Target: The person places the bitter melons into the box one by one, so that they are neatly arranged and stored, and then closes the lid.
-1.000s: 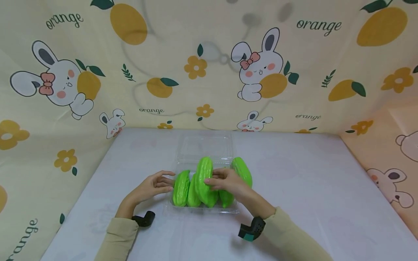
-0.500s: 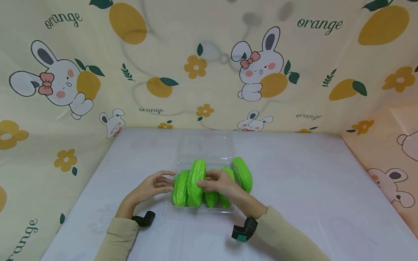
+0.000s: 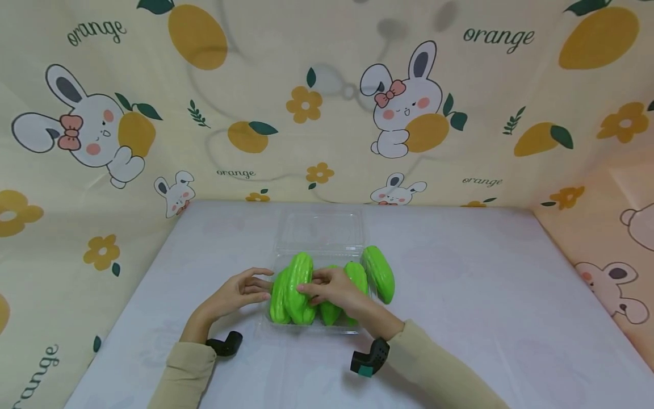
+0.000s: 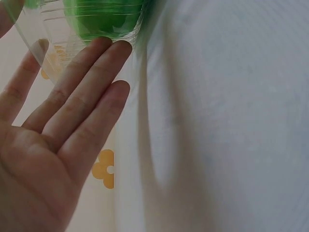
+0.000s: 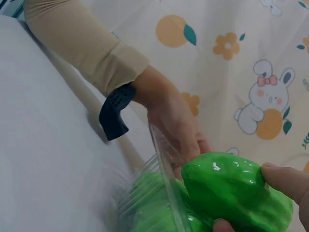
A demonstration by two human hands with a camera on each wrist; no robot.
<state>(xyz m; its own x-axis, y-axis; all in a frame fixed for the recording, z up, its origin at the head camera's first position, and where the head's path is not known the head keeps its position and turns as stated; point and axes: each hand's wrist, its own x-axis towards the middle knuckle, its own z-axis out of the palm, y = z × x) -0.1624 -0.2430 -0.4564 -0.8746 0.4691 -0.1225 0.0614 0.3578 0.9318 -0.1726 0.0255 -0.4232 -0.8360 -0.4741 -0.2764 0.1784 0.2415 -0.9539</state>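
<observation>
Fingers extended, my left hand (image 3: 236, 294) rests against the left wall of a clear plastic clamshell box (image 4: 53, 19). My right hand (image 3: 338, 292) pinches a glossy green bitter melon (image 3: 300, 287) between thumb and fingers. That melon leans over another bitter melon (image 3: 278, 301) at the box's left side. Two more bitter melons lie to the right in the box, one (image 3: 329, 312) partly hidden under my right hand and one (image 3: 357, 275) behind it. In the right wrist view the held melon (image 5: 227, 186) sits above the box wall.
A further bitter melon (image 3: 379, 275) lies on the white table just right of the box. The open clear lid (image 3: 321, 230) lies flat behind the box. Patterned cloth (image 3: 306, 142) hangs at the back and sides of the table (image 3: 460, 272).
My right hand has moved left with the held bitter melon, bringing it against the leftmost one. More of the melons on the right has come into view. My left hand has stayed in place.
</observation>
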